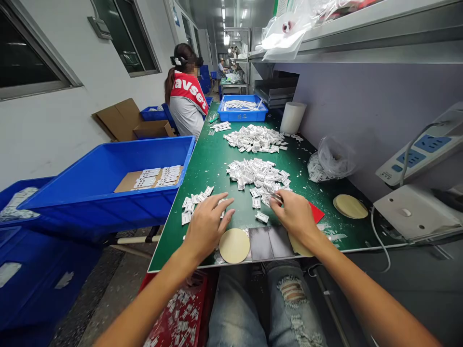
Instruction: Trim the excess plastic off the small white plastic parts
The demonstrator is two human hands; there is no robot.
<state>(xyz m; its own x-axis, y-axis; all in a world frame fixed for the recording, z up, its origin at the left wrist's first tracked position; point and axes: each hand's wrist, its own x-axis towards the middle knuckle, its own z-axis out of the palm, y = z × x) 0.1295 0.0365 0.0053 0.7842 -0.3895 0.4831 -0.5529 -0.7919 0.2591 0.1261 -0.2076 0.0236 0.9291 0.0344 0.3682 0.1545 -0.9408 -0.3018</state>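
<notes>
My left hand hovers low over the green table with its fingers spread, beside a small group of white plastic pieces. Pinched in my right hand is a small metal tool, probably tweezers, at the near edge of a pile of white pieces. One single piece lies between the hands. By the table's front edge are a round yellow disc and dark square plates. Something red shows behind my right hand.
Another pile and a blue tray sit farther back. At left, a large blue bin holds cardboard with white pieces. A bag, a paper roll and a power strip are right. A person sits beyond.
</notes>
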